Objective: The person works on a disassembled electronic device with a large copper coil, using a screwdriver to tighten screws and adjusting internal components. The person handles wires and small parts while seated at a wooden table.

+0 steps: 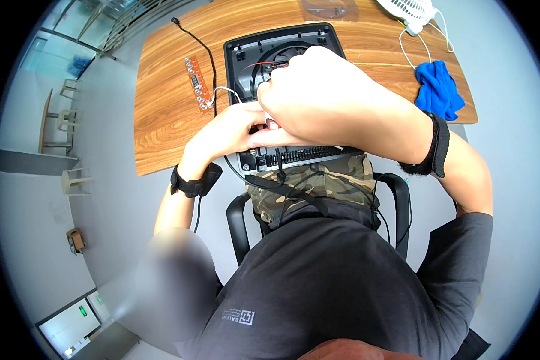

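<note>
Both hands meet over the near left part of an opened appliance with a black plastic housing (237, 60), which lies at the table's near edge. My right hand (303, 99) is closed above it, with a small red-and-white piece (272, 124) showing beneath its fingers; its kind is hidden. Fingers bent and drawn together, my left hand (237, 126) touches the right one. What it pinches, if anything, cannot be seen. A white cable (225, 89) runs from the housing to an orange circuit board (198, 84) with several round buttons. A thin red wire (258, 64) crosses the housing's round part.
A black cable (201, 42) with a plug lies along the wooden table (168, 120). Toward the right are a bundled blue cloth (438, 90) and a white fan (411, 12) with its cord. A clear plastic tray (330, 10) sits at the far edge.
</note>
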Tool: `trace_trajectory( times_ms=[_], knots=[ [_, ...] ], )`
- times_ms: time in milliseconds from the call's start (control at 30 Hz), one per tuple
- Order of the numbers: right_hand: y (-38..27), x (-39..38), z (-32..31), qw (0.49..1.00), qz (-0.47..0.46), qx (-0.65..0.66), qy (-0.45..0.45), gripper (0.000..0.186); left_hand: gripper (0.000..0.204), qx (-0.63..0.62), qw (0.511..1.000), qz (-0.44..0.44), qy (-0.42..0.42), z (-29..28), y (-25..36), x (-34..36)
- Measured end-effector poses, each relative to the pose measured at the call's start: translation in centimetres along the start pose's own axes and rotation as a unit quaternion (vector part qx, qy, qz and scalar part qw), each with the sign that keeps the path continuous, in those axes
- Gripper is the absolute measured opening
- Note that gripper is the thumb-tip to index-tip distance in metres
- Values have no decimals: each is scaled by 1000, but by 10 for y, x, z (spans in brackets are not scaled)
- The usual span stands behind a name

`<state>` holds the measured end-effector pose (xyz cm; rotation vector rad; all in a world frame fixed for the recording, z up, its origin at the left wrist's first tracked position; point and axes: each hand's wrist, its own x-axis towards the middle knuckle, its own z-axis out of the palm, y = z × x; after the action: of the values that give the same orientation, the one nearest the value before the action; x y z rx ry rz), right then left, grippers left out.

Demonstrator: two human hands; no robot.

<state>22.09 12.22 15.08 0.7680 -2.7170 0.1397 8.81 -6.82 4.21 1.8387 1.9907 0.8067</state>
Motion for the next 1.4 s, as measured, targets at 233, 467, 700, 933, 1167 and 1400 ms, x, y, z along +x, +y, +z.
trace_trajectory(
  times_ms=[233,467,700,933,1167,1400],
  knots=[
    [5,-3,3,1000,18,8,17,35,42,-141,988,18,56,-11,17,9],
    [15,-1,2,997,-19,65,25,35,29,-107,990,-4,91,-2,-1,5],
    [24,1,-7,997,-24,72,-29,36,32,-111,991,-70,18,-11,11,10],
    [17,29,-34,962,83,6,-259,36,33,-50,994,13,100,-15,21,17],
    [28,8,-9,994,-46,98,-31,28,20,-247,961,-106,66,-14,29,16],
    [29,15,2,996,-11,58,-64,30,43,-91,991,-27,92,-19,26,25]
  ],
)
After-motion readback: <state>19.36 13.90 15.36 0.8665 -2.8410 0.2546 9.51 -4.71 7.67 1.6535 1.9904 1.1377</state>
